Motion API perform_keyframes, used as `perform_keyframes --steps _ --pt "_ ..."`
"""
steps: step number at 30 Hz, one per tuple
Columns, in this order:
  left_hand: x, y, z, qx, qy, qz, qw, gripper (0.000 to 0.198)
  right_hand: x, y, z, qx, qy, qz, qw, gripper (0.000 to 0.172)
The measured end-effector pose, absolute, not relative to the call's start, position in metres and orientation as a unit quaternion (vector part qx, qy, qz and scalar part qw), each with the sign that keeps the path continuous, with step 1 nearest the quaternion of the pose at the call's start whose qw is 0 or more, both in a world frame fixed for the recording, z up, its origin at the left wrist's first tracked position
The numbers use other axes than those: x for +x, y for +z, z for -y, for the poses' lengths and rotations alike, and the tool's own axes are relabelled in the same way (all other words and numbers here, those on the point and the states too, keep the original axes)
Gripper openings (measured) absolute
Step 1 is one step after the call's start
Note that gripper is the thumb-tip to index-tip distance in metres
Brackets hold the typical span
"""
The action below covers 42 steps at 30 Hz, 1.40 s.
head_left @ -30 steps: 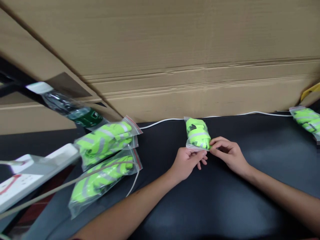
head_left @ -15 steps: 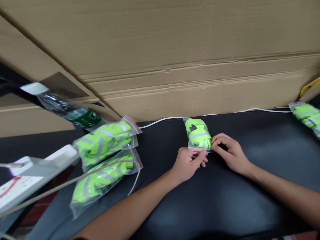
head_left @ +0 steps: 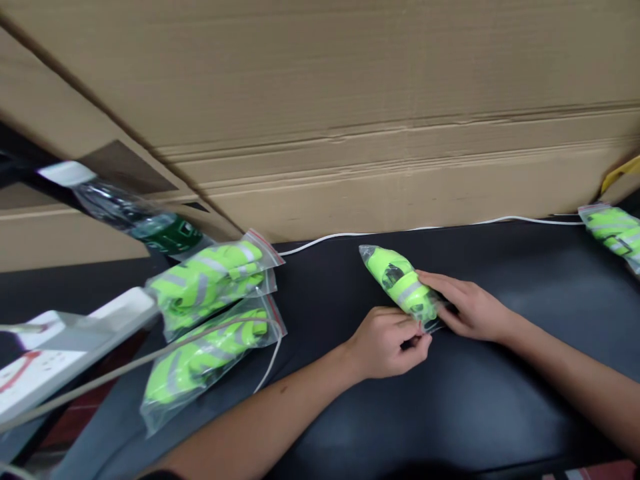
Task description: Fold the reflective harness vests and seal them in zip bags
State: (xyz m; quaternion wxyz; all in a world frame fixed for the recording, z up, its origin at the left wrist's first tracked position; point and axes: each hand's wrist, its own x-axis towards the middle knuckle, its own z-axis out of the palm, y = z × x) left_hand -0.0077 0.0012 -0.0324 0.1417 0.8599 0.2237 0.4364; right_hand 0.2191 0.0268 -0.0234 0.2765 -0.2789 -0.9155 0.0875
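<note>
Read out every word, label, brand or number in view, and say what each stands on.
Nothing is readable: the bottle's green label is too blurred, the power strip shows only small marks, and the bag shows no legible print.

The left hand [head_left: 385,345] pinches, fingers curled, at the lower end of the clear zip bag [head_left: 400,283]; the right hand [head_left: 473,310] grips beside it, fingers extended across. The left forearm [head_left: 265,417] and right forearm [head_left: 575,367] angle inward.

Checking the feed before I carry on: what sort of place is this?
Likely a packing bench: neon-green reflective-striped gear in clear zip bags, a large brown corrugated cardboard panel, and a matte black tabletop.
</note>
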Motion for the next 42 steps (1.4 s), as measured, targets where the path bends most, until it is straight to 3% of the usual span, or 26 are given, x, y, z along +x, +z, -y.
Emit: perform_keyframes --steps 5,8,10,12,14,16,24,37,42 --pt "-0.019 -0.024 -0.006 0.857 0.479 -0.189 -0.031 0.010 0.239 -0.022 -0.041 -0.255 0.009 0.921 0.294 0.042" --pt "-0.024 -0.021 -0.009 0.851 0.428 -0.287 -0.101 0.043 0.244 -0.019 -0.046 -0.273 -0.020 0.902 0.334 0.025" --pt "-0.024 -0.023 -0.012 0.871 0.331 -0.352 -0.083 0.068 0.241 -0.013 -0.044 -0.345 -0.024 0.852 0.393 0.009" --pt "-0.022 -0.027 -0.014 0.884 0.237 -0.401 -0.044 0.079 0.236 -0.006 -0.038 -0.455 0.018 0.779 0.431 0.022" --pt "-0.020 -0.031 -0.016 0.883 0.182 -0.432 -0.014 0.077 0.231 0.002 -0.032 -0.552 0.112 0.705 0.430 0.040" --pt "-0.019 -0.032 -0.017 0.880 0.168 -0.444 0.002 0.072 0.229 0.007 -0.027 -0.589 0.216 0.658 0.416 0.046" --pt "-0.017 -0.029 -0.017 0.867 0.201 -0.455 0.035 0.067 0.228 -0.006 -0.036 -0.552 0.468 0.566 0.395 0.020" --pt "-0.013 -0.030 -0.015 0.868 0.207 -0.449 0.031 0.059 0.218 0.020 -0.037 -0.548 0.645 0.469 0.253 0.046" --pt "-0.011 -0.031 -0.012 0.866 0.213 -0.450 0.046 0.060 0.213 0.012 -0.043 -0.572 0.630 0.486 0.200 0.050"
